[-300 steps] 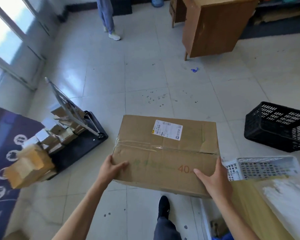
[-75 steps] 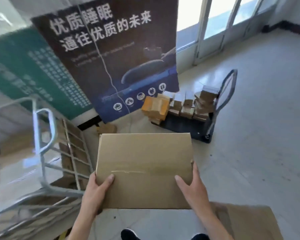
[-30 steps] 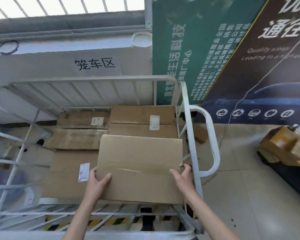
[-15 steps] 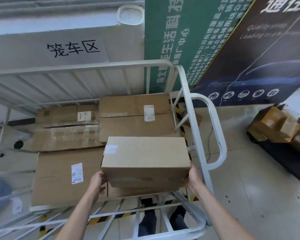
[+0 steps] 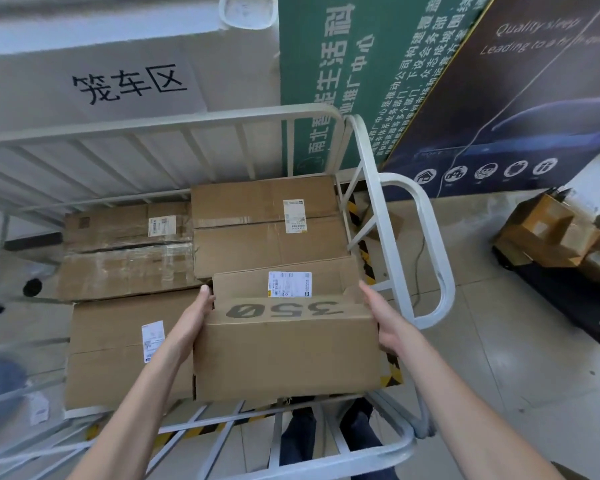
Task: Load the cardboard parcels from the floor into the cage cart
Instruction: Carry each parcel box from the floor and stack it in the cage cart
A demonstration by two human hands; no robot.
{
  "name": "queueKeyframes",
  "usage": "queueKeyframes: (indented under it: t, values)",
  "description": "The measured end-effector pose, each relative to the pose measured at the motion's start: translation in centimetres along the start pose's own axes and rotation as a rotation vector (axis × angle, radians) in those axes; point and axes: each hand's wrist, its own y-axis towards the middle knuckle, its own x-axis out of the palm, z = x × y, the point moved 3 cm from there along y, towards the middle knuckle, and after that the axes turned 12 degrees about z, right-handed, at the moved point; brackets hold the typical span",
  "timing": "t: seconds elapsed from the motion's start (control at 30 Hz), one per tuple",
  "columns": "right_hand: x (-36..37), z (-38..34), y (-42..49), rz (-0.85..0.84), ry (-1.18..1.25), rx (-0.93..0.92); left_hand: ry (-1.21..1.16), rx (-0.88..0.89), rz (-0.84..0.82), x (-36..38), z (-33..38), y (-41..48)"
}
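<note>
The left hand (image 5: 194, 320) at 9 o'clock and right hand (image 5: 383, 322) at 3 press flat-fingered against the box (image 5: 284, 358), its long axis crosswise, at the cart's (image 5: 187, 123) near-right corner.

A white wall panel (image 5: 94, 60) lettered 笼车区 in black is seen at the back, flanked by a green banner (image 5: 326, 64) and a dark poster (image 5: 534, 98). Pale floor tiles (image 5: 499, 375) are marked with black-and-yellow hazard tape (image 5: 392, 372).
</note>
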Motion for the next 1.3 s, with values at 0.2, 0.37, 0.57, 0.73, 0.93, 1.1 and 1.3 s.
queueKeyframes:
  t: [0.2, 0.37, 0.57, 0.73, 0.93, 1.1, 1.3]
  values:
    - [-0.5, 1.6, 0.6, 0.076, -0.009, -0.278, -0.143, 0.183, -0.015, -0.6, -2.4, -1.8]
    - [-0.2, 5.1, 2.7, 0.197, -0.167, -0.265, -0.125, 0.188, 0.015, 2.1, -4.7, -1.6]
    - [-0.5, 5.1, 3.7, 0.324, -0.373, -0.289, 0.083, 0.266, 0.025, 3.6, -5.2, -0.7]
    - [-0.7, 6.5, 3.7, 0.246, -0.691, -0.197, 0.46, 0.293, -0.08, 6.0, -8.7, -1.6]
    - [-0.8, 6.0, 0.6, 0.291, -0.636, -0.419, 0.608, 0.315, -0.063, 7.1, -7.1, -4.3]
    - [-3.8, 5.7, -5.6, 0.279, -0.612, -0.682, 0.738, 0.639, -0.04, 11.4, -2.8, -10.5]
    - [-15.7, 11.5, -14.2, 0.566, -0.522, -0.828, 0.908, 0.999, -0.164, 23.2, -0.1, -22.4]
